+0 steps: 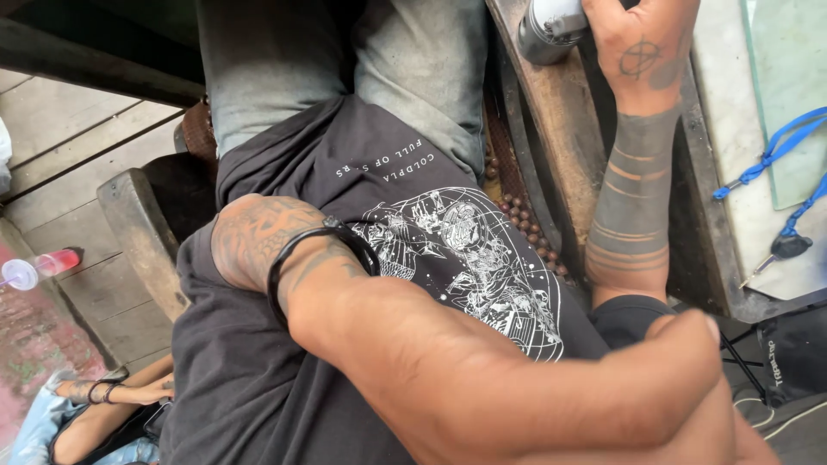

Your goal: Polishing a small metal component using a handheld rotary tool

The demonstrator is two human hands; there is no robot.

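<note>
Your left hand [254, 237], with a black band at the wrist, rests on your soft black shirt [258, 379]. Its fingers curl out of sight, so I cannot tell if it holds anything. Farther off, your right hand [642, 47] wraps around a smooth round grey can [543, 30] on the rough wooden surface [564, 129]. I think you are picking it up, so squeeze it tight.

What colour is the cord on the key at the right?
Blue, seen in the head view: the cord runs to the key.

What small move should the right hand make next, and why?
Probably draw the grey cylinder toward the lap: the right hand grips it on the wooden ledge, while the left hand rests idle on the dark shirt.
</note>
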